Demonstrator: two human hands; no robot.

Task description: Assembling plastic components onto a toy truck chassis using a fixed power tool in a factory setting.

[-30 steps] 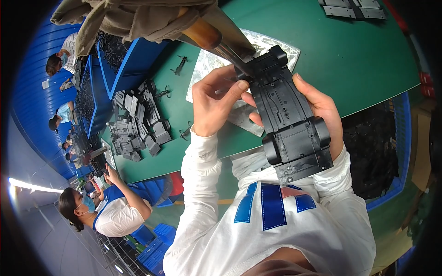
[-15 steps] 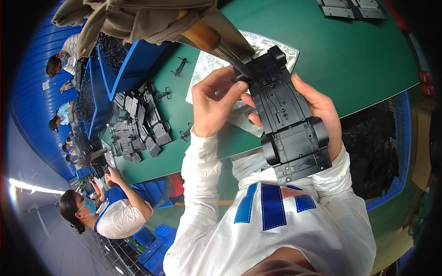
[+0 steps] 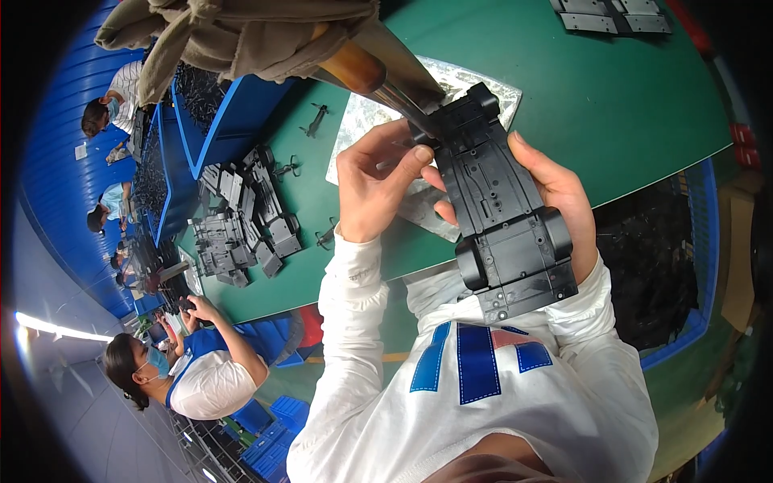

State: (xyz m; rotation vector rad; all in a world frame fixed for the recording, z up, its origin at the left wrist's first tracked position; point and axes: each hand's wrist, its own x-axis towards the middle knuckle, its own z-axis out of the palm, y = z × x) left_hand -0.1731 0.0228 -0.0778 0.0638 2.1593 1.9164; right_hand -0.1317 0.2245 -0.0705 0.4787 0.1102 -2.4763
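Note:
A long black plastic chassis plate with round wheel-arch shapes at its corners is held over the table's near edge. My left hand pinches its far left side, thumb and fingers close to the far-left arch. Along the right edge, my right hand grips the plate with the thumb up and the other fingers hidden beneath. A metal rod with an amber-coloured handle slants down to the plate's far end. Whether its tip touches the plate, I cannot tell.
Beige cloth wraps the fixture above. A silvery sheet lies on the green table. At the left are piled black plastic parts and blue bins. A co-worker sits nearby; a blue crate stands right.
My hands and the chassis plate stay almost in the same place. The co-worker's hands at the left have shifted slightly.

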